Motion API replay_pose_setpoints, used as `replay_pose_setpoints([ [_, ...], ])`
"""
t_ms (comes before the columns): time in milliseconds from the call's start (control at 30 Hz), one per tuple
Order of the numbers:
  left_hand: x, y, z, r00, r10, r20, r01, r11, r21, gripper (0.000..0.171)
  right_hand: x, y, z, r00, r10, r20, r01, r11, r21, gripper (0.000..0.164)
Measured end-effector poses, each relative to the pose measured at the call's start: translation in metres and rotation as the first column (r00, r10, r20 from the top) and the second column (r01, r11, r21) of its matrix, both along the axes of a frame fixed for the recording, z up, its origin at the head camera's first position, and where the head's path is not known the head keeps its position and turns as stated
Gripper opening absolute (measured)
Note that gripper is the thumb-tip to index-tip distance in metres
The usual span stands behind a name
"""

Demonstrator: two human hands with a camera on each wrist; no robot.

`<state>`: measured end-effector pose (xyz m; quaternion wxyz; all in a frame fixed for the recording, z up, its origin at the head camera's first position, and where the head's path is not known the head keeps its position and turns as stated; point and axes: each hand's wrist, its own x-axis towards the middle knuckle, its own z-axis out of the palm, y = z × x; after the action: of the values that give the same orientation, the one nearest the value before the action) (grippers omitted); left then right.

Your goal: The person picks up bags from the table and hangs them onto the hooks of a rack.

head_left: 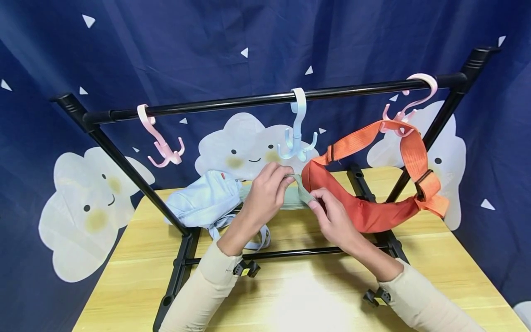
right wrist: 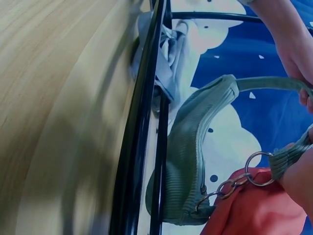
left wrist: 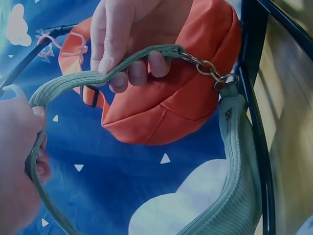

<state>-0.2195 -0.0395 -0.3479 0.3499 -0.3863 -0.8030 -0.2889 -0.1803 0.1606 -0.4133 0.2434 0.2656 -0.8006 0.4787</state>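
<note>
A green corduroy shoulder bag (right wrist: pixel 188 142) hangs by its strap (left wrist: pixel 68 82) between both hands, under the light blue hook (head_left: pixel 299 121). My left hand (head_left: pixel 267 191) grips the strap just below that hook's prongs. Farther along the strap, my right hand (head_left: pixel 333 216) pinches it between thumb and fingers, close to the linked metal rings (left wrist: pixel 211 68) that join strap and bag. The bag's body is partly hidden behind the left forearm in the head view.
A black rack bar (head_left: pixel 249 100) also carries two pink hooks, left (head_left: pixel 159 140) and right (head_left: pixel 425 92). The right one bears an orange-red waist bag (head_left: pixel 361 210). A pale blue bag (head_left: pixel 203 196) lies on the wooden table (head_left: pixel 124 276) behind the left rack leg.
</note>
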Motion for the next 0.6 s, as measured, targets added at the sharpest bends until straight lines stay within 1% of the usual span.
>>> replay_pose_setpoints([
  [167,0.003,0.002,0.006,0.999,-0.019,-0.037,0.02,1.0,0.019,0.007,-0.001,0.002,0.003,0.999,0.037,-0.027,-0.038,0.998,-0.051,0.014],
  [300,0.004,0.003,0.009,0.997,-0.031,-0.066,0.033,0.999,0.034,0.007,-0.001,0.004,0.006,0.997,0.06,-0.037,-0.063,0.996,-0.071,0.014],
  [500,0.006,0.005,0.016,0.994,-0.057,-0.091,0.061,0.997,0.049,0.007,-0.001,0.008,0.011,0.99,0.129,-0.063,-0.134,0.987,-0.089,0.02],
  [600,0.007,0.006,0.019,0.993,-0.068,-0.101,0.074,0.996,0.053,0.007,-0.001,0.008,0.014,0.987,0.137,-0.079,-0.144,0.985,-0.091,0.021],
])
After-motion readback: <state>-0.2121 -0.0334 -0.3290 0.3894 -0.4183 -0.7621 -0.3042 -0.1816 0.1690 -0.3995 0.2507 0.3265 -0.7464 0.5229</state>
